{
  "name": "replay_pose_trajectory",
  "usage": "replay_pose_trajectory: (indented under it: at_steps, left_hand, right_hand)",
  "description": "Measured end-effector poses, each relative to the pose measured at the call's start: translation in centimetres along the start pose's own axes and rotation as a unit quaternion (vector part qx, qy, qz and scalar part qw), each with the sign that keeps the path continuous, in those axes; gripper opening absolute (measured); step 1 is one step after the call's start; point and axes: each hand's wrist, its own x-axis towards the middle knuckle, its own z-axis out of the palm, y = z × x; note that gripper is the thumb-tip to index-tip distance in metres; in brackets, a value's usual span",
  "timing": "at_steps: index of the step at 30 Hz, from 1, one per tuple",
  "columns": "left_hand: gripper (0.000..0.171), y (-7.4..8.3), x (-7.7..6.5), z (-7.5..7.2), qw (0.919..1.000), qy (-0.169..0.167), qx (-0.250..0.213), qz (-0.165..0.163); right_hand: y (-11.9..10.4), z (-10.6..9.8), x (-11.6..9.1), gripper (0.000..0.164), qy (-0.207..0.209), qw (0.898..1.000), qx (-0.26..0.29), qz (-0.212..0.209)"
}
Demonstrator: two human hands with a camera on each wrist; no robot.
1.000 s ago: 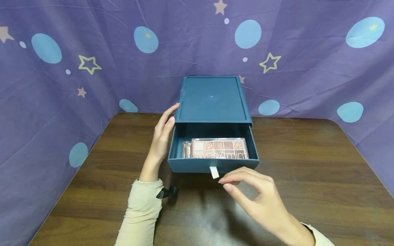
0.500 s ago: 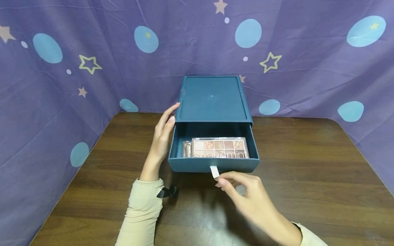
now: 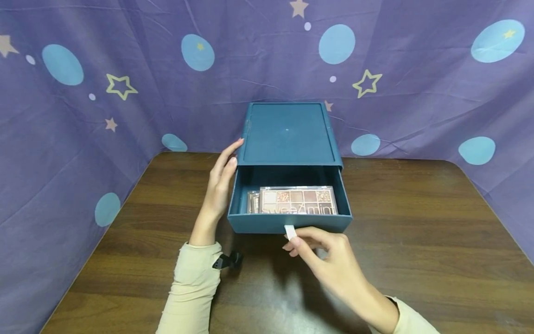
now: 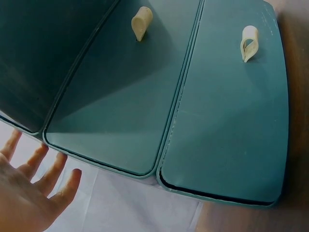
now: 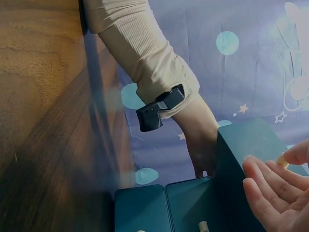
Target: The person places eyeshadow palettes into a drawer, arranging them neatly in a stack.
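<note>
A blue-green drawer cabinet [image 3: 288, 134] stands at the table's far middle, its top drawer [image 3: 254, 224] pulled out. Inside lies an eyeshadow palette [image 3: 297, 197] with a clear lid and printed lettering, overlapping another slim palette [image 3: 253, 202] on its left. My left hand [image 3: 219, 185] rests against the cabinet's left side; the left wrist view shows its spread fingers [image 4: 55, 171] at the cabinet edge. With thumb and fingertips my right hand [image 3: 333, 257] pinches the white pull tab [image 3: 289, 230] on the drawer front. Part of the tab is covered by those fingers in the right wrist view.
Below the open drawer, the left wrist view shows closed drawers with looped pull tabs [image 4: 141, 21]. The brown wooden table [image 3: 417, 222] extends on both sides. A purple patterned cloth [image 3: 267, 55] hangs close behind the cabinet. A black camera mount [image 3: 228, 260] sits on the left sleeve.
My right hand has moved left and closed its thumb and fingers on the pull tab. The left hand and the drawer look the same as before.
</note>
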Motion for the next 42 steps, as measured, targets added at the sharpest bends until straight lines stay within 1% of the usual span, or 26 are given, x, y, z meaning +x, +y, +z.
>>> replay_pose_trajectory:
  at_steps: [6,11,17,21,28,36,42]
  left_hand:
    - [0.048,0.0,0.0,0.0,1.0,-0.002,-0.001,0.001]
    - [0.048,0.0,-0.2,0.0,1.0,-0.001,-0.002,-0.002]
    - [0.048,0.0,-0.1,0.0,1.0,-0.002,-0.005,0.003]
    - [0.047,0.0,-0.1,0.0,0.9999,-0.002,-0.007,0.009]
    - [0.048,0.2,-0.1,0.1,0.9998,0.0,-0.017,0.008]
    - [0.047,0.0,-0.2,0.0,0.9998,-0.002,-0.017,0.013]
    - [0.048,-0.2,-0.1,0.0,0.9996,-0.008,-0.016,0.021]
  right_hand:
    - [-0.1,0.1,0.1,0.015,0.012,1.0,0.007,-0.014]
    - [-0.1,0.2,0.4,0.013,0.02,1.0,-0.002,-0.016]
    - [0.1,0.2,1.0,0.014,0.03,0.999,-0.008,-0.024]
    - [0.3,0.3,1.5,0.012,0.034,0.999,-0.001,-0.02]
    - [0.8,0.3,2.3,0.011,0.041,0.999,0.007,-0.011]
    - [1.3,0.4,3.3,0.012,0.052,0.999,0.013,0.008]
    - [1.8,0.3,4.0,0.013,0.063,0.998,0.006,0.006]
